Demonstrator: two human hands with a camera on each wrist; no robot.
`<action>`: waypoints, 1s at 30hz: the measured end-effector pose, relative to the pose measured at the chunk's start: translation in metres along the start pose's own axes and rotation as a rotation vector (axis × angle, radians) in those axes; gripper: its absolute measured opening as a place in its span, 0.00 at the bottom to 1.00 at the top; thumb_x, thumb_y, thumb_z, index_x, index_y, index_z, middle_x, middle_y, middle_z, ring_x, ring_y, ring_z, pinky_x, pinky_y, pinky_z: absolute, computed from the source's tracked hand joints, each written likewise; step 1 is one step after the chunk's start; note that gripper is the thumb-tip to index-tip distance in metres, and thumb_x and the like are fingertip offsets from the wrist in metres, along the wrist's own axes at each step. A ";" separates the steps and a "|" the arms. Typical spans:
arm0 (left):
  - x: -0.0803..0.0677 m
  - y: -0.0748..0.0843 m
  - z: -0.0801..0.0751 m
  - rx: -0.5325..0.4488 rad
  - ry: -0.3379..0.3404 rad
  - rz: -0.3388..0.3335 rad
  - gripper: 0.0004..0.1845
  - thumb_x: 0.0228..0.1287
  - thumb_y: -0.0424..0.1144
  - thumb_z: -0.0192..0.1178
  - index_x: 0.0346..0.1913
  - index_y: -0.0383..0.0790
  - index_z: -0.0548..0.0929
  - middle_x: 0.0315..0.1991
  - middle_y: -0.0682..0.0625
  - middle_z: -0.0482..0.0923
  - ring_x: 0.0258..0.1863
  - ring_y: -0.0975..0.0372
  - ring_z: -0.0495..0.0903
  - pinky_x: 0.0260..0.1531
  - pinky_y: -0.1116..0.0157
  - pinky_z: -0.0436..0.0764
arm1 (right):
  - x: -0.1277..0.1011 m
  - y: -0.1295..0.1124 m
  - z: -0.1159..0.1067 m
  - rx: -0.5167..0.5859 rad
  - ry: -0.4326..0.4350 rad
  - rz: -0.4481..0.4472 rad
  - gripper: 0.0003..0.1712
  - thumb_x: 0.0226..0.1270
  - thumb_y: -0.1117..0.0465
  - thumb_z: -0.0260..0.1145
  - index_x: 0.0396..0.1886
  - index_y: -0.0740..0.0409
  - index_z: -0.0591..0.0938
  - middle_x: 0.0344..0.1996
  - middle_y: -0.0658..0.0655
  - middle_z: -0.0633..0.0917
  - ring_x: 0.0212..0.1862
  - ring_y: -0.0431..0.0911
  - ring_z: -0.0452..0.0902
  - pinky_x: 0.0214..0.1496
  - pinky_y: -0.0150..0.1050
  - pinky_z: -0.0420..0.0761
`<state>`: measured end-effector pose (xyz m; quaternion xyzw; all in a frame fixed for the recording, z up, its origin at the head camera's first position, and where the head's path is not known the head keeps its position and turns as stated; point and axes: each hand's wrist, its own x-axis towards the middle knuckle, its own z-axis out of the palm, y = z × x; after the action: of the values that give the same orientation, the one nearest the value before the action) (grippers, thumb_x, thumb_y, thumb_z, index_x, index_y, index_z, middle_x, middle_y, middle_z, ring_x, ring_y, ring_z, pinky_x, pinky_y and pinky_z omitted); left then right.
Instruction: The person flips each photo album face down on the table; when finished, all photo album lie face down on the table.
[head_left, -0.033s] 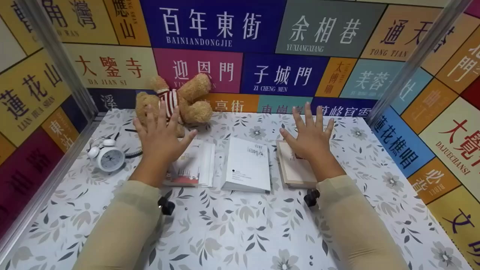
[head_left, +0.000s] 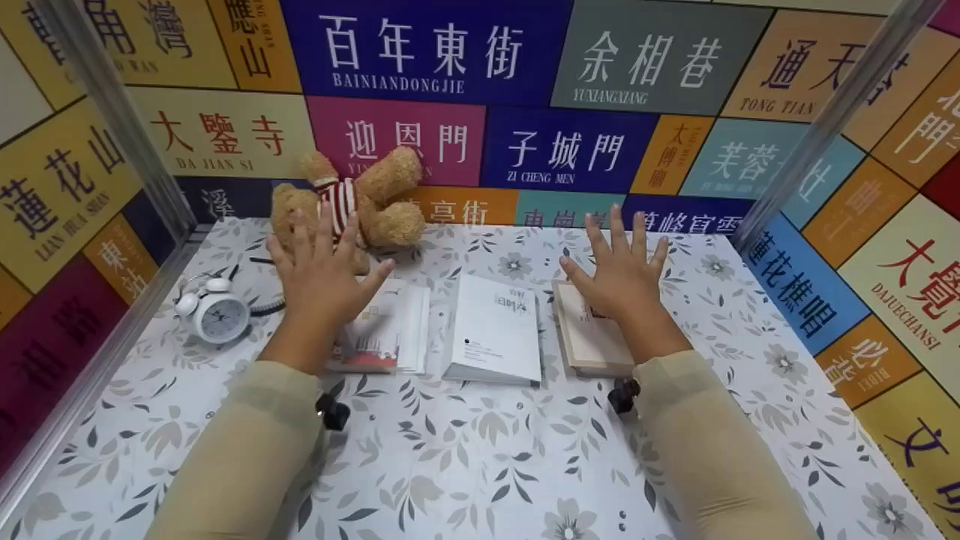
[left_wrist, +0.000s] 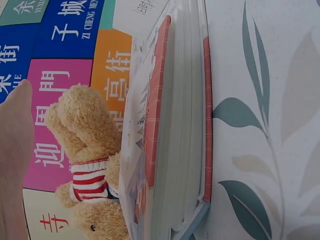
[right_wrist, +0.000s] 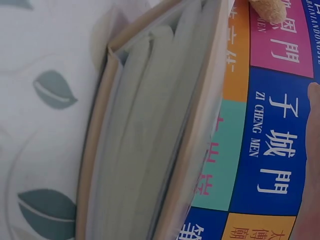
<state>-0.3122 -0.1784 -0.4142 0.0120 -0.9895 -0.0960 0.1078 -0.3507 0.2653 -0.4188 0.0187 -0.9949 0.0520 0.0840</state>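
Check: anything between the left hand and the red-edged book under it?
Nothing visible. The left hand hovers open above the red-edged book; the teddy bear sits behind it and the alarm clock off to its left, neither in the gap.

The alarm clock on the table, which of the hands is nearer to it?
Left. The left hand hovers just right of the alarm clock; the right hand is far across the table, over the tan book.
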 end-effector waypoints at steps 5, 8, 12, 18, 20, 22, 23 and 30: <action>-0.002 0.003 0.004 0.015 0.012 0.009 0.53 0.66 0.88 0.28 0.85 0.70 0.27 0.85 0.55 0.11 0.84 0.47 0.11 0.74 0.30 0.13 | -0.004 0.003 0.000 0.038 -0.010 -0.001 0.54 0.67 0.11 0.28 0.85 0.22 0.29 0.85 0.44 0.20 0.86 0.56 0.08 0.78 0.75 0.13; -0.006 0.008 0.005 -0.007 0.012 0.017 0.52 0.69 0.85 0.31 0.87 0.68 0.31 0.87 0.54 0.15 0.86 0.46 0.15 0.76 0.29 0.16 | -0.008 0.005 -0.001 0.088 -0.023 -0.001 0.53 0.69 0.12 0.30 0.85 0.21 0.28 0.85 0.43 0.21 0.87 0.58 0.12 0.80 0.77 0.17; -0.010 0.019 0.005 -0.062 0.004 0.029 0.50 0.71 0.83 0.33 0.88 0.67 0.35 0.89 0.52 0.21 0.87 0.45 0.18 0.78 0.28 0.20 | -0.014 0.009 -0.003 0.159 -0.018 0.003 0.52 0.70 0.13 0.32 0.86 0.22 0.30 0.88 0.46 0.25 0.89 0.61 0.19 0.82 0.79 0.27; -0.021 0.044 0.006 -0.165 -0.047 0.035 0.48 0.75 0.79 0.36 0.89 0.63 0.40 0.90 0.50 0.24 0.89 0.44 0.23 0.83 0.32 0.27 | -0.024 0.013 -0.002 0.263 -0.047 0.002 0.52 0.71 0.14 0.35 0.88 0.24 0.35 0.90 0.51 0.36 0.89 0.63 0.31 0.82 0.80 0.40; -0.025 0.056 0.007 -0.220 -0.057 0.050 0.46 0.77 0.76 0.39 0.89 0.61 0.44 0.90 0.49 0.28 0.89 0.44 0.26 0.84 0.33 0.31 | -0.028 0.015 -0.002 0.295 -0.051 -0.005 0.51 0.73 0.15 0.36 0.88 0.25 0.37 0.90 0.52 0.41 0.89 0.65 0.36 0.81 0.81 0.42; -0.030 0.069 0.008 -0.279 -0.064 0.085 0.45 0.78 0.74 0.42 0.89 0.59 0.47 0.91 0.47 0.33 0.89 0.44 0.29 0.85 0.34 0.34 | -0.031 0.019 -0.003 0.337 -0.042 -0.014 0.49 0.75 0.18 0.38 0.89 0.25 0.39 0.90 0.53 0.45 0.88 0.67 0.40 0.81 0.81 0.43; -0.032 0.076 0.008 -0.310 -0.067 0.104 0.45 0.78 0.73 0.42 0.89 0.58 0.48 0.91 0.46 0.35 0.89 0.43 0.30 0.86 0.34 0.36 | -0.033 0.021 -0.003 0.359 -0.038 -0.018 0.48 0.77 0.19 0.39 0.89 0.26 0.41 0.90 0.54 0.47 0.88 0.68 0.41 0.81 0.81 0.43; -0.043 0.120 0.010 -0.483 -0.101 0.203 0.43 0.80 0.70 0.42 0.89 0.55 0.50 0.90 0.48 0.44 0.90 0.46 0.42 0.87 0.40 0.50 | -0.042 0.037 -0.007 0.482 -0.003 -0.049 0.43 0.83 0.28 0.42 0.90 0.32 0.46 0.87 0.62 0.57 0.86 0.70 0.46 0.83 0.78 0.45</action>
<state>-0.2729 -0.0570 -0.4100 -0.1181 -0.9381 -0.3187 0.0671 -0.3102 0.3044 -0.4224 0.0627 -0.9531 0.2860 0.0767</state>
